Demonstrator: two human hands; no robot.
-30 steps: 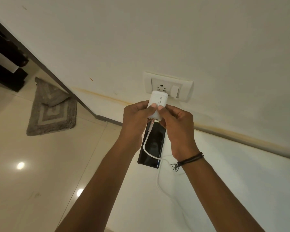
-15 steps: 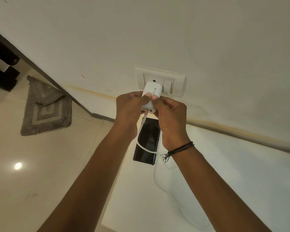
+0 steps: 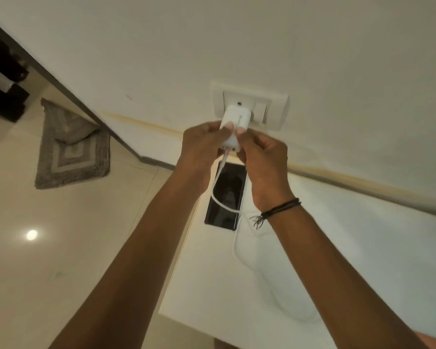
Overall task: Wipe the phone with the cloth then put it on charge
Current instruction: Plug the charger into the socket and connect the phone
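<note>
Here the left hand [image 3: 202, 144] and right hand [image 3: 262, 157] both pinch the white charger [image 3: 233, 127] against the wall socket [image 3: 249, 104].

Glossy black glass phone [image 3: 226, 197], smooth white plastic charger [image 3: 233, 124], shaggy grey mat [image 3: 72, 152].

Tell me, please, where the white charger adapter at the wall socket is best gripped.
Pinch the charger adapter across its flat side faces, one hand from each side, as now; the cable leaves its lower end, so keep that end clear.
</note>
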